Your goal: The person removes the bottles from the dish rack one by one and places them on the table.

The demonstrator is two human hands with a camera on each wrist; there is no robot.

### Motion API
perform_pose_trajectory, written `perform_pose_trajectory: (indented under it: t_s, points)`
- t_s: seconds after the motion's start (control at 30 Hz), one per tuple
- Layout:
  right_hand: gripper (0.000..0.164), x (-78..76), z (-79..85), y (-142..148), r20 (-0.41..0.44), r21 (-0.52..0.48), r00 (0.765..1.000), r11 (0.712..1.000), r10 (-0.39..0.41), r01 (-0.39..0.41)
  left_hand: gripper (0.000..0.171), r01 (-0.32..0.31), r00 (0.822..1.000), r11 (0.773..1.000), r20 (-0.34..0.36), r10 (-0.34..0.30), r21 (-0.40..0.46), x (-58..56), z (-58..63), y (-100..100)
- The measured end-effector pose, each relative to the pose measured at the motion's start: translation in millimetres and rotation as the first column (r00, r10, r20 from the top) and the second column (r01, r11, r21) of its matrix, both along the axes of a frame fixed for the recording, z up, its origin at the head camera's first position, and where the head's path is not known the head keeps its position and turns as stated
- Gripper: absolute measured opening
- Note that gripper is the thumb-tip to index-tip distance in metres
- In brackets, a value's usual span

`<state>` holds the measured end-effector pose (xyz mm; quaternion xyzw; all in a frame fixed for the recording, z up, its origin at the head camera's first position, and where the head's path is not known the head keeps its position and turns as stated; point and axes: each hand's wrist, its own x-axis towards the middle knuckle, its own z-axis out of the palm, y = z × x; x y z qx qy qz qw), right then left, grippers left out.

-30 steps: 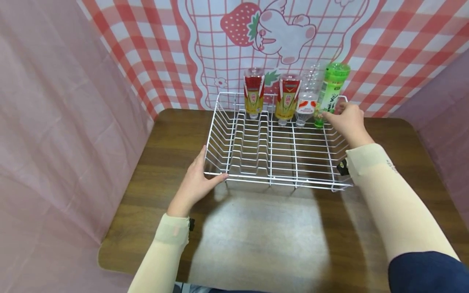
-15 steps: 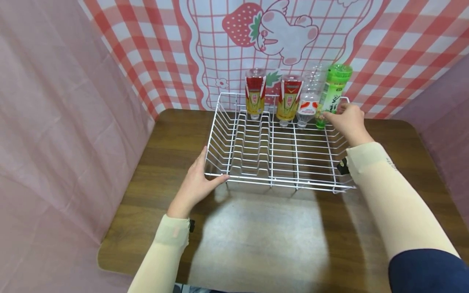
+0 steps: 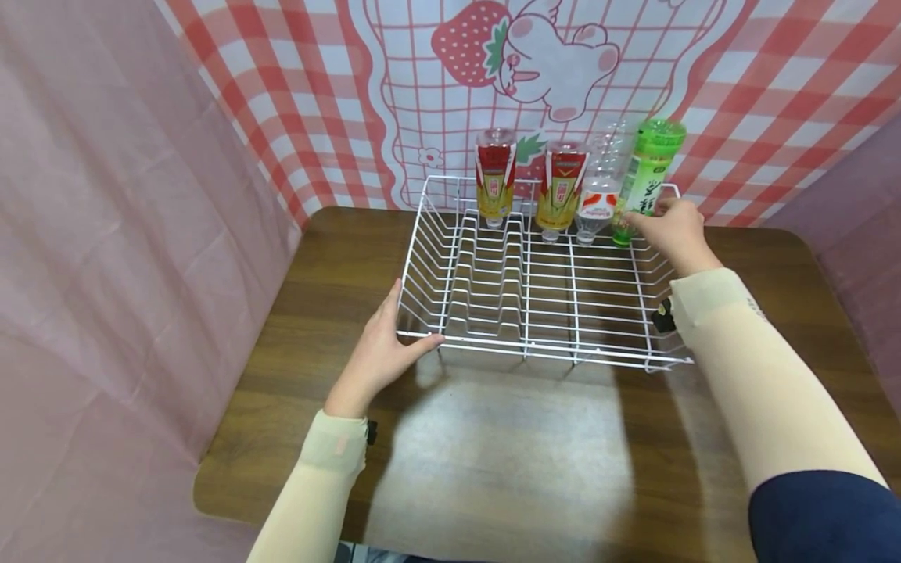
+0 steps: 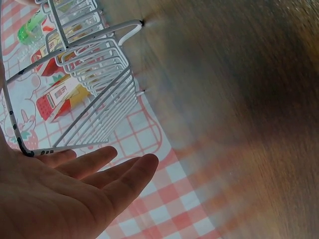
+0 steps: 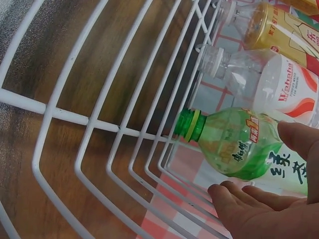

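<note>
A white wire dish rack stands on the wooden table. Along its back, several plastic bottles lean with their caps down. Two have red and yellow labels, a bottle at left and a second bottle. Beside them are a clear water bottle and a green tea bottle. My left hand touches the rack's front left corner, fingers extended along its side and thumb on the front rim. My right hand holds the green tea bottle low, thumb and fingers on opposite sides; its fingers are partly visible.
A red and white checked cloth hangs behind the table. Pink curtains close off both sides. Raised wire dividers run through the left half of the rack.
Rack, bottles and both hands have shifted slightly to the right in the head view, along with the background. Neither hand has changed its hold.
</note>
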<state>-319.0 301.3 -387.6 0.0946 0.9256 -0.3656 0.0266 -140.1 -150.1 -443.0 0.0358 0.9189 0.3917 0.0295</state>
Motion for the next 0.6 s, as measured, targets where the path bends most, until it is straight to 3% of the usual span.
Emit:
perform_pose_trajectory:
  t_s: [0.4, 0.6]
  points:
    - [0.093, -6.5, -6.6, 0.6, 0.004, -0.070, 1.000, 0.997, -0.027, 0.027, 0.121, 0.008, 1.000, 1.000, -0.029, -0.008, 0.009, -1.3, 0.1, -0.4]
    - [0.090, -8.3, -7.5, 1.0, -0.012, -0.049, 1.000, 0.999, -0.004, 0.004, 0.122, 0.013, 1.000, 1.000, -0.024, -0.013, 0.003, -1.1, -1.1, -0.8]
